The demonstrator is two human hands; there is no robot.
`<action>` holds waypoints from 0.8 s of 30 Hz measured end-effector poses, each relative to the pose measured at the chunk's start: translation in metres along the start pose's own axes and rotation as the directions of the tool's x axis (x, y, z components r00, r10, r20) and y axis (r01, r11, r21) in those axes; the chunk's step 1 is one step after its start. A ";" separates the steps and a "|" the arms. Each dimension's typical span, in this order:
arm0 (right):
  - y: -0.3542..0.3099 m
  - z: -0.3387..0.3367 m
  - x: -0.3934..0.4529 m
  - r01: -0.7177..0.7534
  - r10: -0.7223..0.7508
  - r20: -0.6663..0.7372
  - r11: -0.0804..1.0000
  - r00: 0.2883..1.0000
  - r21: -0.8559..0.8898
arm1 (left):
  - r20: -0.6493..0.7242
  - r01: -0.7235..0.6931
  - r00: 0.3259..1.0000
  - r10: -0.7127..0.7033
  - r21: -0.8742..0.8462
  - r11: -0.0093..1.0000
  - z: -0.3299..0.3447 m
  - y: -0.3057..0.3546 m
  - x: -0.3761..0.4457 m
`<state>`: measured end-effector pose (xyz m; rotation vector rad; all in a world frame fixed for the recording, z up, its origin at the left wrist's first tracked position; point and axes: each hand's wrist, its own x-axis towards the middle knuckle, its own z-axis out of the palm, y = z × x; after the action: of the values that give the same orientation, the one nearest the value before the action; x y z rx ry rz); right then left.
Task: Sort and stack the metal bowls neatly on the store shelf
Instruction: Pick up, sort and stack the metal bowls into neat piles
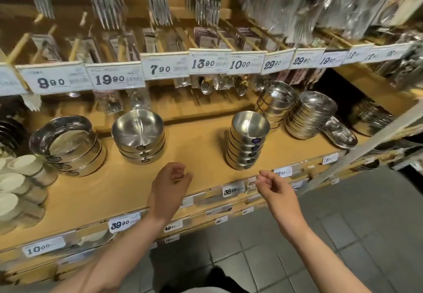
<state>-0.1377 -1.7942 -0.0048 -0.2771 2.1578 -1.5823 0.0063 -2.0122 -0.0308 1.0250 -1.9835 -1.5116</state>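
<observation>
Stainless steel everywhere on this wooden shelf [201, 139]. Head cam view, the only one: both hands hover over the shelf's front edge holding nothing. The left hand [168, 188] has its fingers loosely curled with the thumb close to them, the right hand [278, 190] likewise, fingers curled inward and relaxed, tips near the thumb.

Just beyond the right fingertips, slightly to their left, sits a tall stack of small bowls [248, 141], about five or six nested, each with a dark sticker on its side. Beyond the left fingertips and a bit to their left is a short stack of wide bowls [139, 137], three or so, brushed inside, also stickered. Further left of that, a stack of shiny flat-rimmed dishes [68, 146]. Past the right fingers and deeper back stand more stacked bowls [275, 102] and a leaning pile of shallow plates [309, 116], with oval trays [341, 132] touching it.

Open room: bare wood between the two front stacks, straight ahead of the left fingers, and a wide strip along the front edge under both hands.

Price tags [164, 69] on the rail above read 9.90, 19.90, 7.90, 13.90, 10.00, 29.90. Front-edge tags near the wrists read 39.90, 36.90, 49.90. Sticker text is too small to read. White cups [13, 178] sit far left.
</observation>
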 end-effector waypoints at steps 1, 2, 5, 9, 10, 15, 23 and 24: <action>0.002 -0.007 0.005 -0.004 0.004 -0.009 1.000 1.000 0.001 | 0.023 0.005 1.000 -0.005 0.019 1.000 0.010 0.002 0.002; 0.004 -0.014 0.011 -0.007 0.007 -0.012 1.000 1.000 0.003 | 0.046 0.011 0.999 -0.013 0.033 0.999 0.020 0.005 0.006; 0.014 -0.033 0.035 -0.014 0.014 -0.006 1.000 1.000 0.005 | 0.077 0.047 0.996 -0.048 0.018 0.999 0.050 0.013 0.017; 0.029 -0.053 0.074 -0.045 0.044 0.076 0.999 0.996 0.014 | 0.076 0.110 0.991 -0.110 0.006 0.994 0.083 0.023 0.026; 0.032 -0.058 0.086 -0.050 0.048 0.110 0.999 0.993 0.008 | 0.089 0.125 0.989 -0.122 -0.025 0.992 0.091 0.025 0.027; 0.036 -0.078 0.138 -0.040 0.059 0.338 0.997 0.939 -0.065 | 0.098 0.150 0.984 -0.148 -0.012 0.989 0.129 0.025 0.041; 0.038 -0.061 0.202 0.074 0.033 0.563 0.983 0.826 -0.167 | 0.147 0.097 0.984 -0.102 0.037 0.995 0.167 0.016 0.060; 0.041 -0.059 0.208 0.080 0.027 0.575 0.984 0.818 -0.159 | 0.157 0.063 0.985 -0.070 0.049 0.997 0.170 0.015 0.063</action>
<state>-0.3442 -1.8170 -0.0779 -0.7448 1.8053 -1.1172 -0.1608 -1.9537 -0.0743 1.0268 -2.1186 -1.6370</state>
